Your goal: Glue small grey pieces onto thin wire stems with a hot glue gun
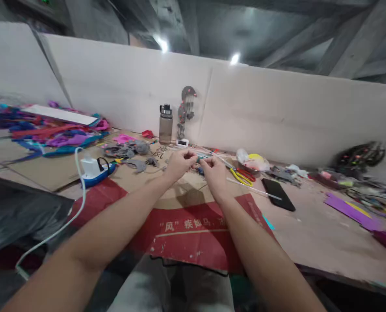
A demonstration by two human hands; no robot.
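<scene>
Above the middle of the worktable, my left hand (180, 164) and my right hand (215, 171) nearly meet, fingers pinched. Between the fingertips shows a small teal piece (199, 160), too small and blurred to name; both hands seem to grip it. Just right of my right hand lie yellow-handled scissors (241, 177) with a red-handled tool (246, 174) against them. A thin white stick (257, 190) runs from there across a black phone (279, 194). Grey felt pieces (136, 164) are scattered left of my left hand.
A red-printed cardboard sheet (186, 234) covers the table's near edge. Behind stand a bottle (166, 125) and a grey moon-shaped hanging ornament (189, 93) on the white partition (121, 86). A blue power strip (97, 175) with a white cable sits left, near colourful fabric scraps (66, 138).
</scene>
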